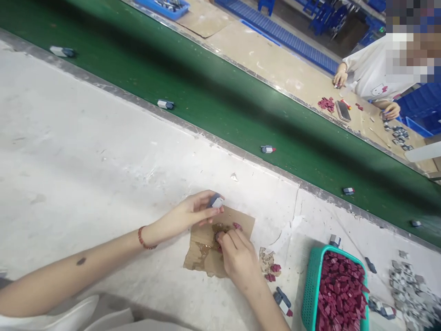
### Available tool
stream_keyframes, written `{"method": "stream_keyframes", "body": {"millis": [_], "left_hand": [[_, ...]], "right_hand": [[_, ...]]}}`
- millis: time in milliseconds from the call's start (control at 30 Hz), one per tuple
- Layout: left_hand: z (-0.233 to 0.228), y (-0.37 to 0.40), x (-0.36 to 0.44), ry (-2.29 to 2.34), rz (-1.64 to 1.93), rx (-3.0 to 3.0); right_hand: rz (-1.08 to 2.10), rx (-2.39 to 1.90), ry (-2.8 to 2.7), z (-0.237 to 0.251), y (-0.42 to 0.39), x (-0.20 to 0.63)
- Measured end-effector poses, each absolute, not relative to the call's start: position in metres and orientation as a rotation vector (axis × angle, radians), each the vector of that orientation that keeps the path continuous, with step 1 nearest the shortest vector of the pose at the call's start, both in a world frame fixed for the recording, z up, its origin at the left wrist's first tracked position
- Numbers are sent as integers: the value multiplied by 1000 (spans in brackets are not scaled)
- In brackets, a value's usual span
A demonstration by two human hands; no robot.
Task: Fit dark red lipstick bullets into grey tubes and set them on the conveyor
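My left hand [195,211] holds a small dark-blue and light-grey plastic piece [216,201] between thumb and fingers. My right hand [241,259] is closed in a pinch low over a piece of brown cardboard [246,220]. Its fingertips meet at a small, round, dark-edged spot on the cardboard, and what they hold is hidden. Wet, shiny brown patches mark the cardboard, and a maroon piece [237,226] lies near its right side. Two more maroon pieces [275,267] lie right of my right hand, by a torn brown scrap [266,258].
A teal basket [312,280] of maroon pieces stands at right, beside a heap of grey parts [409,289]. Assembled pieces [282,301] lie near my right forearm. Across the table runs a green conveyor belt [213,124] carrying several pieces. Beyond it, a co-worker [375,69] handles parts.
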State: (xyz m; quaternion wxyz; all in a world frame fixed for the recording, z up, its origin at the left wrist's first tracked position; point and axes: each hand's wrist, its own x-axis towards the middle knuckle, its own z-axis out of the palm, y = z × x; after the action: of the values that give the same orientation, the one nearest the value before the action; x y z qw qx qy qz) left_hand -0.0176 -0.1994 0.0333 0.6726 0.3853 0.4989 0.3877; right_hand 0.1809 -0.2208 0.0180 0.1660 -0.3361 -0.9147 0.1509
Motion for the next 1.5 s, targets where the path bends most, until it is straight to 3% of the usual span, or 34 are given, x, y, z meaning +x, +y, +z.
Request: {"method": "stream_keyframes", "body": {"millis": [233,367,500,1200,1500], "left_hand": [[15,-224,-8,1278,936,1150],[7,-230,-14,1217,873,1425],[5,-230,-16,1092,814,1613],[1,-229,-15,917,724,1873],[7,-231,-14,908,722,1824]], "right_hand": [[1229,-1141,-2018,23,-217,191],[1455,-1230,-1511,22,-217,196],[1481,-1202,-1380,21,-218,196],[1217,-924,-1885,30,-215,180],[1447,-1188,-1727,37,-223,182]]}}
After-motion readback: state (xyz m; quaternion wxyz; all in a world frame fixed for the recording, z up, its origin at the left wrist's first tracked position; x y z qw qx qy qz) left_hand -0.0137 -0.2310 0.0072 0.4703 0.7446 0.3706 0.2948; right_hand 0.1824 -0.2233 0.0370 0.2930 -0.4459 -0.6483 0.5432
